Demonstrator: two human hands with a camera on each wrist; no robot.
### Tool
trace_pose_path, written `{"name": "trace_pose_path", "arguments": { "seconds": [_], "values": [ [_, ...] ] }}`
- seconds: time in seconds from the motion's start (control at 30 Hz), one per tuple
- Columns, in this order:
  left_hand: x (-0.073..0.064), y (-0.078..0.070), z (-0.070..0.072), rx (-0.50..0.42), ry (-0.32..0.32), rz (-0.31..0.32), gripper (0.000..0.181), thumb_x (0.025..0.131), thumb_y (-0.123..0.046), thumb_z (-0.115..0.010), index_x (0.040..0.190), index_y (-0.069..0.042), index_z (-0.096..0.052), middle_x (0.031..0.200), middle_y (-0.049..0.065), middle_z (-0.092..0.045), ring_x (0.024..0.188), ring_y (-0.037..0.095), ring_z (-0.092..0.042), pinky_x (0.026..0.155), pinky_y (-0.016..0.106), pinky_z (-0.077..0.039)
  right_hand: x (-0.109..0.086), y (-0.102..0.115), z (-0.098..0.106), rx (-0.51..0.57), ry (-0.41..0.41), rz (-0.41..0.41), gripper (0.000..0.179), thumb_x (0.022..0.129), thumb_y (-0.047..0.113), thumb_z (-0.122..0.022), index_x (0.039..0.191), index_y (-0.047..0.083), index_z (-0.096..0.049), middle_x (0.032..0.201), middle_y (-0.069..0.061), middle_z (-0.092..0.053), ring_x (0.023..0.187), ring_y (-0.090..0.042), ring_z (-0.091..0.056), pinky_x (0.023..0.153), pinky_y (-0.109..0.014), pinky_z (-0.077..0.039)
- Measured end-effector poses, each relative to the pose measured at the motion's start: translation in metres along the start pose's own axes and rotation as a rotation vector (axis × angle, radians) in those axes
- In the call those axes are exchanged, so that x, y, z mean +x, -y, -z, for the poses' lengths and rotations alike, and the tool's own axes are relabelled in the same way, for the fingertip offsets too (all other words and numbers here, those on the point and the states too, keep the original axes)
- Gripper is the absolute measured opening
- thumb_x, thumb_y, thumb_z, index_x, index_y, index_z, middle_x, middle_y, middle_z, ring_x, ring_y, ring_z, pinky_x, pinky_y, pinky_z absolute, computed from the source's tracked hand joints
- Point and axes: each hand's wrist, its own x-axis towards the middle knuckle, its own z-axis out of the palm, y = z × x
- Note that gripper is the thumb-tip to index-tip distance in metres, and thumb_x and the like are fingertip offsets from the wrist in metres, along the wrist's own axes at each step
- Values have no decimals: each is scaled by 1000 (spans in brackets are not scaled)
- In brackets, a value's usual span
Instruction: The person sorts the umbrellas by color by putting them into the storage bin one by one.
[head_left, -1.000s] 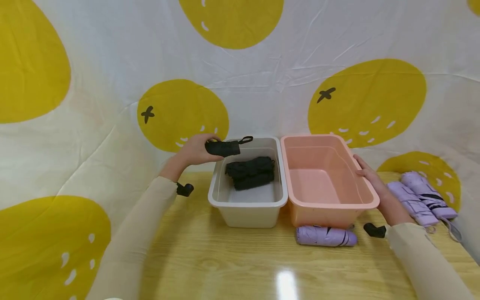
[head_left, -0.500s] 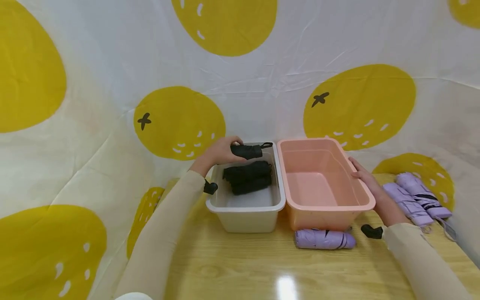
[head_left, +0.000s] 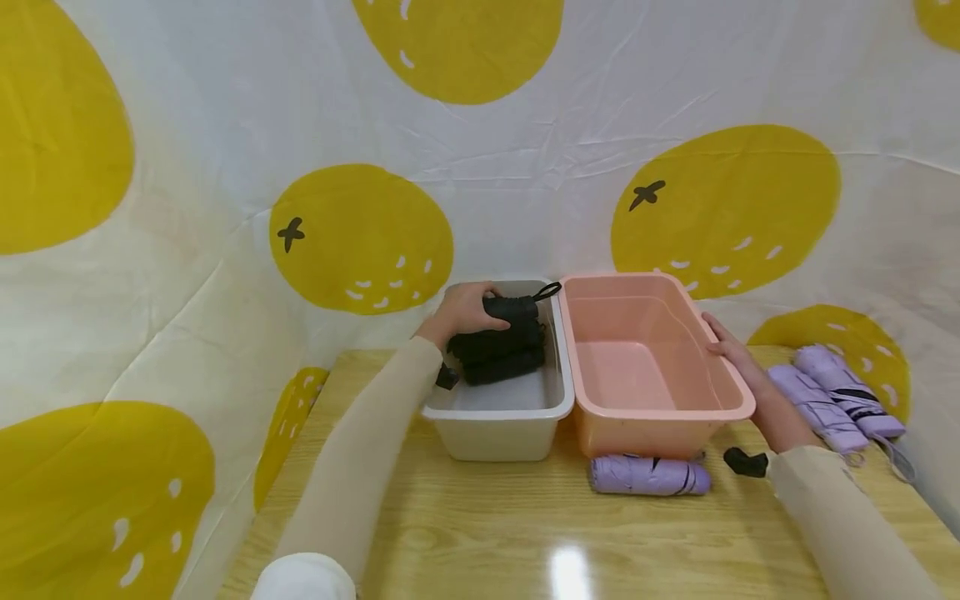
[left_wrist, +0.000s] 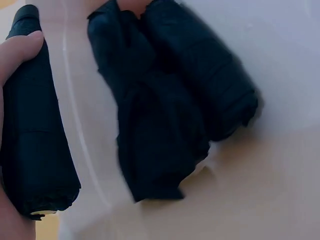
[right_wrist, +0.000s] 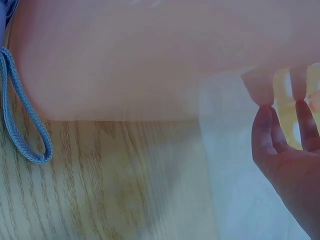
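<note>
My left hand grips a black folded umbrella low over the far part of the white bin. The umbrella's wrist loop sticks out to the right. Beneath it, two more black folded umbrellas lie side by side in the bin; in the left wrist view, one umbrella has loose, rumpled cloth. My right hand rests at the right side of the pink bin. Its fingertips touch the outer wall in the right wrist view, where the hand has fairly straight fingers.
A lilac folded umbrella lies on the wooden table against the pink bin's front. Two more lilac umbrellas lie right of my right arm. The two bins stand side by side before a patterned cloth.
My left hand has moved right and slightly down with the black umbrella, from the white bin's left rim to over the umbrellas inside. The right hand has stayed at the pink bin.
</note>
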Motion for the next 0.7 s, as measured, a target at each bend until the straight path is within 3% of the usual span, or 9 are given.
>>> {"name": "trace_pose_path", "arguments": {
  "seconds": [0.2, 0.37, 0.57, 0.7],
  "values": [
    [6, 8, -18, -53, -10, 17, 59, 73, -56, -78, 119, -24, -61, 120, -2, -62, 103, 18, -57, 89, 36, -45, -3, -1, 1, -1, 21, 6, 64, 105, 10, -23, 153, 22, 18, 161, -2, 12, 110, 1, -54, 89, -19, -45],
    [10, 14, -22, -46, 3, 21, 60, 73, -53, -79, 122, -22, -60, 122, 1, -61, 107, 20, -56, 91, 37, -45, -1, -2, -1, -17, 3, 8, 64, 105, 11, -24, 154, 23, 15, 159, -1, 0, 108, 2, -52, 89, -17, -43],
    [20, 11, -25, -74, 36, 49, 62, 74, -50, -81, 125, -21, -59, 126, 2, -59, 111, 22, -55, 93, 38, -45, -5, 1, 2, -17, 8, 18, 63, 105, 10, -24, 155, 26, 12, 161, 2, 3, 107, 2, -53, 88, -17, -43],
    [25, 5, -32, -133, 33, 30, 63, 74, -49, -81, 125, -20, -60, 127, 2, -59, 112, 21, -55, 94, 37, -44, -14, 2, 7, 38, 7, 30, 64, 104, 7, -23, 154, 25, 14, 158, 6, -1, 108, 2, -53, 87, -16, -44]
  ]
}}
